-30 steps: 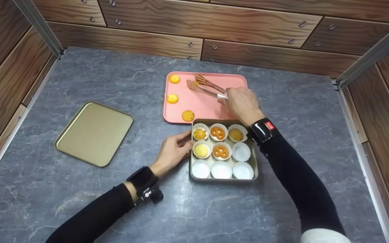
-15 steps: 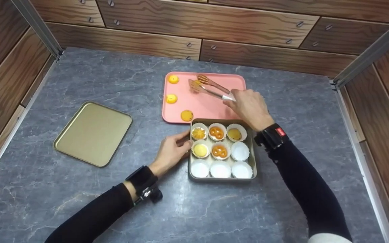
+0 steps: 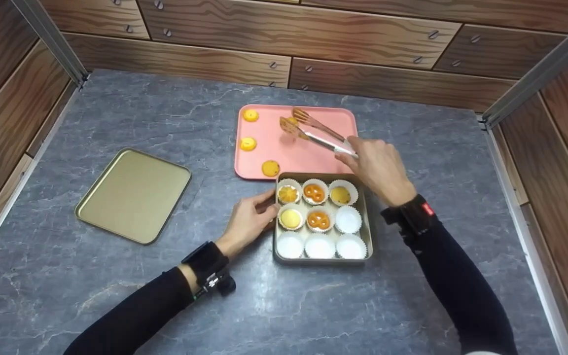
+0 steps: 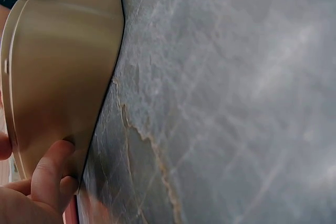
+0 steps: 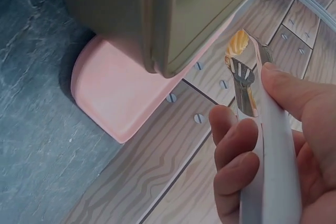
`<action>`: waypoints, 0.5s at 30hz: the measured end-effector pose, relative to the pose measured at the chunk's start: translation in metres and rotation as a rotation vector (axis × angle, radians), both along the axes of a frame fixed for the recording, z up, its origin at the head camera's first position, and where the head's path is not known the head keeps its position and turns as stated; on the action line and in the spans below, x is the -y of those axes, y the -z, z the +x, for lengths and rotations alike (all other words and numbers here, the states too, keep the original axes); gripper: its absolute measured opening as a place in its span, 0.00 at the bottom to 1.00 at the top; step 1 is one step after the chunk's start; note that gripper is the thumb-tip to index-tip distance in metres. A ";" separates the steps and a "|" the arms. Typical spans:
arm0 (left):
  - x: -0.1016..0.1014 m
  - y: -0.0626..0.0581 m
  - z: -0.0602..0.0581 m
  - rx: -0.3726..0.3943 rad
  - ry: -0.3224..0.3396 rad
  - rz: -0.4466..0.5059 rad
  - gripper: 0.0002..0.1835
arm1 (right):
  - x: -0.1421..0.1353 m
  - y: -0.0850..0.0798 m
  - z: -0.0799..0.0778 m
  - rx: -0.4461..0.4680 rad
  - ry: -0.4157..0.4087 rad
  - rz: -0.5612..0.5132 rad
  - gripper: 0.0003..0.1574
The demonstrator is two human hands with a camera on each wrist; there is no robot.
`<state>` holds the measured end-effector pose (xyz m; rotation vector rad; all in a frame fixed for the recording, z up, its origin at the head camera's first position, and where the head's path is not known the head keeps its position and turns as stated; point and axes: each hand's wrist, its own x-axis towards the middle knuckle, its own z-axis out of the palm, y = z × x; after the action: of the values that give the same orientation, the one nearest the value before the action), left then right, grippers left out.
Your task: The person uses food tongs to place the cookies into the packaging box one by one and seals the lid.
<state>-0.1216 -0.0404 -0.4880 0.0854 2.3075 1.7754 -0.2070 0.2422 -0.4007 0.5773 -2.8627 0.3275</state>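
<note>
My right hand (image 3: 382, 170) grips white-handled metal tongs (image 3: 322, 143) over the right part of the pink tray (image 3: 308, 165). Between the slotted tips sits a yellow ridged cookie (image 5: 239, 43), best seen in the right wrist view. Below the tray stands a square metal tin (image 3: 323, 262) with rows of white paper cups. Its top row and part of the middle row hold cookies, among them pretzel-shaped cookies (image 3: 318, 220). My left hand (image 3: 247, 219) holds the tin's left wall, thumb at the rim and fingers (image 4: 50, 169) bent against the outside.
On the tray's left lie two yellow cookies (image 3: 248, 144) and a flat round cookie (image 3: 270, 168). A gold lid (image 3: 133, 197) rests on the marbled table at the left. Wood-patterned panels (image 3: 215, 54) border the table.
My right hand has drawn back toward the right and closer to me, and the tongs with the yellow cookie have shifted right over the tray. The left hand stays at the tin.
</note>
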 end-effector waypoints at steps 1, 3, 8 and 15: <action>0.000 0.000 0.000 -0.007 0.001 -0.004 0.30 | -0.002 0.000 0.002 -0.006 -0.003 -0.008 0.21; 0.000 0.000 0.000 -0.013 0.002 -0.005 0.30 | -0.005 -0.001 0.007 -0.009 0.000 -0.026 0.20; 0.000 0.000 0.000 0.006 0.000 0.007 0.30 | -0.014 -0.003 0.021 -0.011 0.005 -0.063 0.18; 0.000 -0.001 0.000 0.018 -0.003 0.003 0.31 | -0.028 -0.004 0.037 -0.042 -0.022 -0.090 0.18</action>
<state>-0.1217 -0.0401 -0.4867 0.0668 2.2940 1.7732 -0.1703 0.2700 -0.3969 0.5915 -2.7865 0.4397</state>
